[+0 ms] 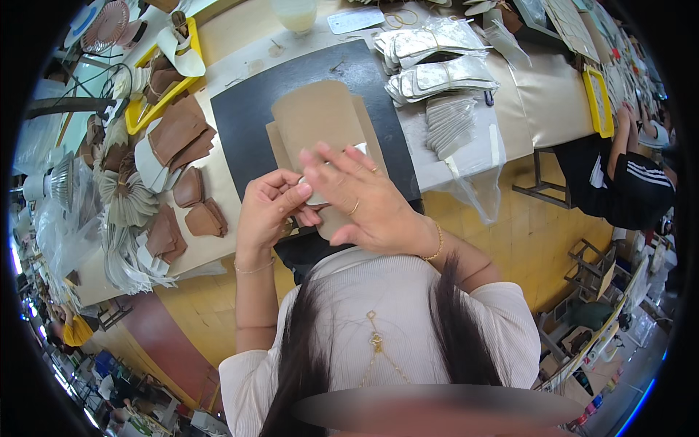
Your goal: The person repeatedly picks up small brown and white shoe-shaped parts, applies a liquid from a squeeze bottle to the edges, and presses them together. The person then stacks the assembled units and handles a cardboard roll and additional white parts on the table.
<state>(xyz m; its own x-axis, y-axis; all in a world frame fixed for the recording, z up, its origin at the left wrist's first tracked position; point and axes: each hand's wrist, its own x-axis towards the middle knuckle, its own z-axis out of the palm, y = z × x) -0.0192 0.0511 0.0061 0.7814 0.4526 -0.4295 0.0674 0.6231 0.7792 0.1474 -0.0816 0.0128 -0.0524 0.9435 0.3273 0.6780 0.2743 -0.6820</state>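
My left hand pinches a small white piece between thumb and fingers, at the near edge of the black mat. Over that piece lies my right hand, its fingers stretched out and partly spread. The palm and fingers hide most of the white piece, so its full shape cannot be made out. Beneath both hands, tan flat panels with a rounded far end rest on the mat. A bit of white shows just beyond my right fingertips.
Brown leather pieces lie in stacks at the left, near a yellow tray and fanned pale strips. Bundled white pieces sit at the right. A cup stands at the far edge. Another person sits farther right.
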